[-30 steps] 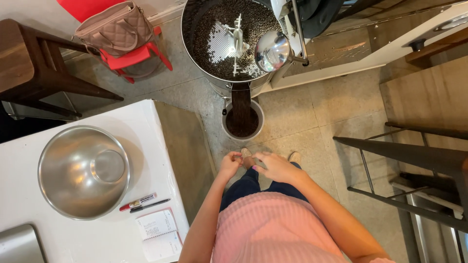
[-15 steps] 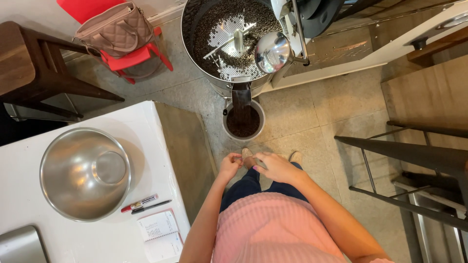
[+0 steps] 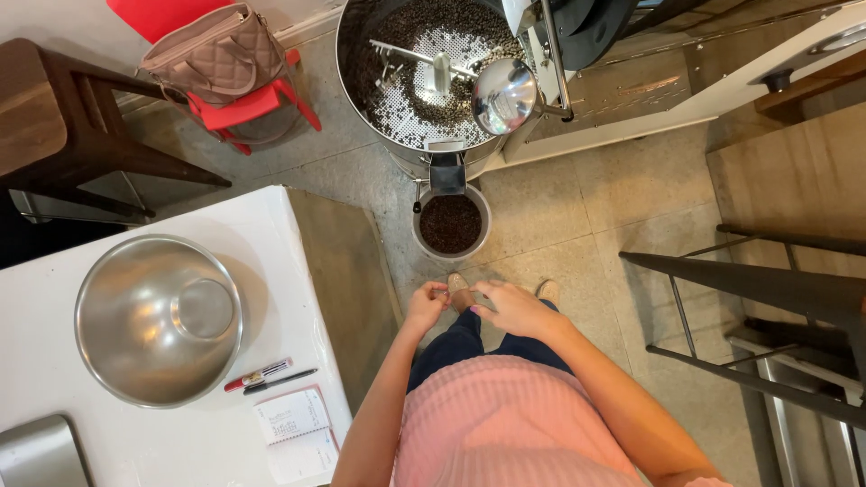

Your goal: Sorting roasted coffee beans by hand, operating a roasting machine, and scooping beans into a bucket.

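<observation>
While you stand over the tiled floor (image 3: 559,216), your left hand (image 3: 426,307) and right hand (image 3: 510,307) meet just below the middle of the frame, fingertips drawn close together in front of your pink top (image 3: 505,424). Both hands have their fingers curled, as if pinching something small between them, but whether they hold anything is too small to tell. Just above your hands, at the centre of the frame, a small round bucket (image 3: 451,224) sits on the floor, filled with dark roasted beans. It stands right under the chute of a big round cooling tray (image 3: 424,72) at the top centre, where more beans lie around stirring arms. Beside the tray's right rim a shiny metal dome (image 3: 503,95) catches the light. At the lower left, the white tabletop (image 3: 271,252) carries a large steel bowl (image 3: 158,320), a red marker (image 3: 257,374), a black pen (image 3: 280,381) and a small notebook (image 3: 293,424). At the upper left a quilted beige handbag (image 3: 216,54) rests on a red chair (image 3: 244,104).
</observation>
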